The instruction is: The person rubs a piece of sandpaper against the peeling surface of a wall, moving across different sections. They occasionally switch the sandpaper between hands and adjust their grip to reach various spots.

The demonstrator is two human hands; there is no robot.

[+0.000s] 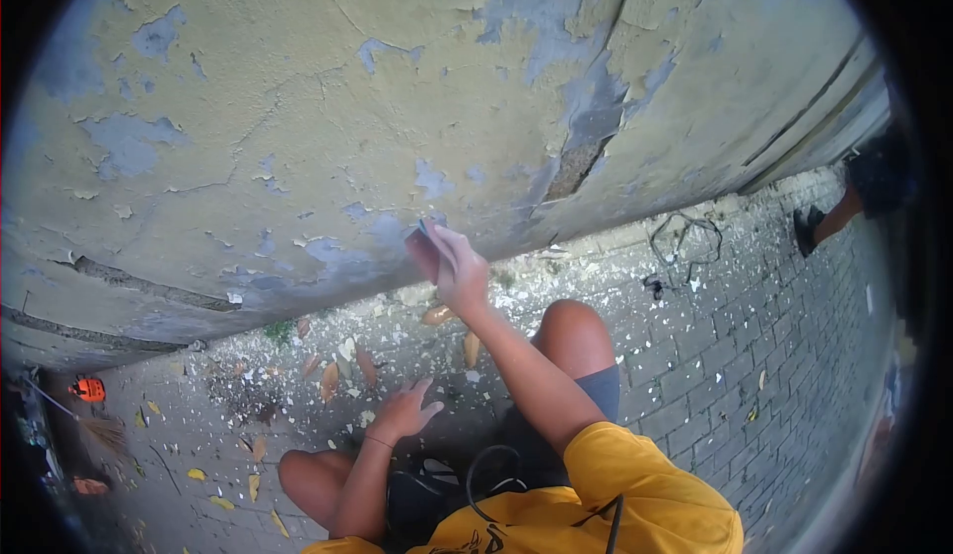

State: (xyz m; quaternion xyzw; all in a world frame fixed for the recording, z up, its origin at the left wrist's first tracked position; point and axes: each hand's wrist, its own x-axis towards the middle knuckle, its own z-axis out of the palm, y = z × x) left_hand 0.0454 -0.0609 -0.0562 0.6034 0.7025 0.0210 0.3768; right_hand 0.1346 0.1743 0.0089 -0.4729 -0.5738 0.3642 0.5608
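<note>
My right hand is closed around a small flat tool, reddish-brown with a bluish edge. Motion blur hides its exact kind, though it looks like a scraper. It is held against or very close to the lower part of a wall whose cream paint is cracked and flaking, with bluish-grey patches showing through. My left hand hovers above the paving between my knees, fingers apart and holding nothing.
Paint chips and dry leaves litter the brick paving. A black cable lies coiled near the wall. At the left are an orange container and a broom. Another person's leg shows at far right.
</note>
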